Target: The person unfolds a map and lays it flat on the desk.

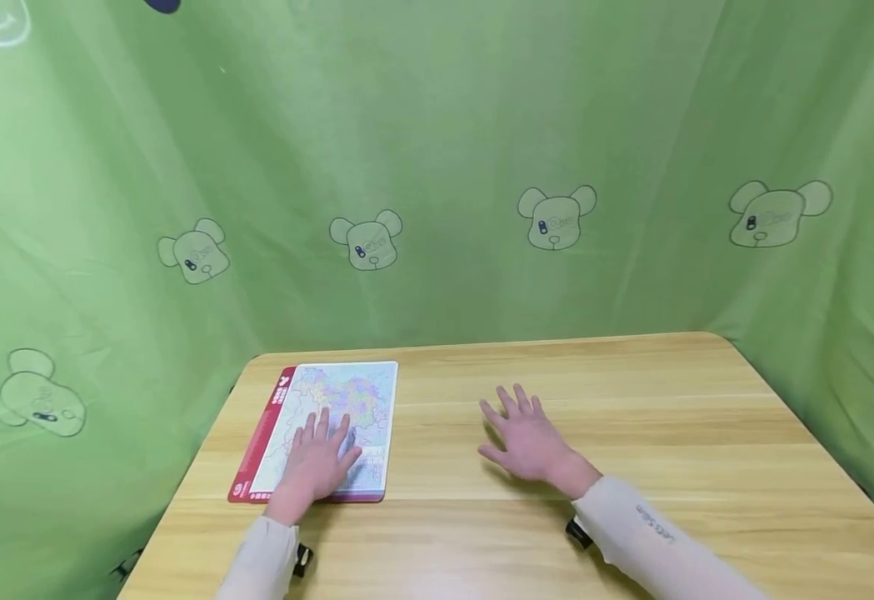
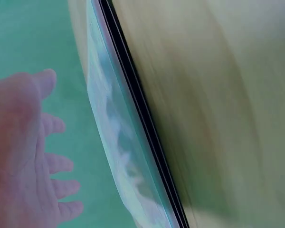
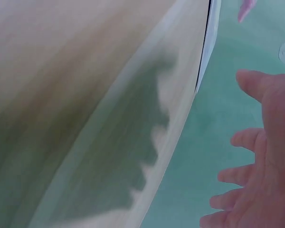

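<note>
A flat rectangular map board (image 1: 332, 387) with a red left border lies at the left of the wooden table. Above its lower half hovers my left hand (image 1: 318, 462), fingers spread and holding nothing. In the left wrist view a gap shows between that hand (image 2: 26, 152) and the map board (image 2: 128, 161), whose dark edge faces the camera. My right hand (image 1: 530, 446) is spread over the middle of the table, to the right of the board, also holding nothing. Its shadow falls on the wood in the right wrist view, apart from the hand (image 3: 261, 166).
The wooden table (image 1: 594, 392) has rounded far corners. A green curtain (image 1: 451, 275) printed with bear heads hangs behind it and along both sides. Dark straps or devices show under both sleeves, such as the right sleeve (image 1: 631, 521).
</note>
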Action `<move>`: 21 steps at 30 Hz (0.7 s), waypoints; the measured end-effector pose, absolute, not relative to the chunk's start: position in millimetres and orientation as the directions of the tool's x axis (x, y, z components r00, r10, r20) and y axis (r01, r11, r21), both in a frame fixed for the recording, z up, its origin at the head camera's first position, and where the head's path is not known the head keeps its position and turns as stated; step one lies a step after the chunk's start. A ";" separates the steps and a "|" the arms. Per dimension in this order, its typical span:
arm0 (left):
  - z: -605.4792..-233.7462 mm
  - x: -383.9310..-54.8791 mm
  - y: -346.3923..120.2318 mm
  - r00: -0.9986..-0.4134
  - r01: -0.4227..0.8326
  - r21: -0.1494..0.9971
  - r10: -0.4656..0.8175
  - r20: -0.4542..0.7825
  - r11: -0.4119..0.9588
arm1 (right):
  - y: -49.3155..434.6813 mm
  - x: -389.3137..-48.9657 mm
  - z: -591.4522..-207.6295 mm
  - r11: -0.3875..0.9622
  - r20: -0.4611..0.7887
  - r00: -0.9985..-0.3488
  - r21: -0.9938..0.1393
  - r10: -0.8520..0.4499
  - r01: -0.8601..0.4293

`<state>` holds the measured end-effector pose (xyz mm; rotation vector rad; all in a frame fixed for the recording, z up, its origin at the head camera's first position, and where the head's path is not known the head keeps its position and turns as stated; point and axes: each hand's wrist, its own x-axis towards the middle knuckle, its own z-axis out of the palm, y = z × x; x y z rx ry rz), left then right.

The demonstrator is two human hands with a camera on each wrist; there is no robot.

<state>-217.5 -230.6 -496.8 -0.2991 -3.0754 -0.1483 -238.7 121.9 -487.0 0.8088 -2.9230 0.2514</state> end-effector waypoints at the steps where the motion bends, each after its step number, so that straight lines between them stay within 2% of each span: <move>1: -496.8 -216.1 -235.4 -0.981 0.193 0.089 0.189 0.053 0.977 | 117.5 -237.7 -487.0 0.840 0.136 -0.848 -0.130 -0.512 -0.527; 14: -497.9 -205.0 -282.9 -0.981 0.188 0.075 0.191 -0.028 0.979 | 59.1 -229.1 -489.7 0.788 0.055 -0.796 -0.122 -0.602 -0.604; 21: -498.6 -205.6 -303.9 -0.974 0.228 0.069 0.227 0.020 0.971 | 28.0 -222.3 -488.2 0.730 0.008 -0.733 -0.087 -0.680 -0.678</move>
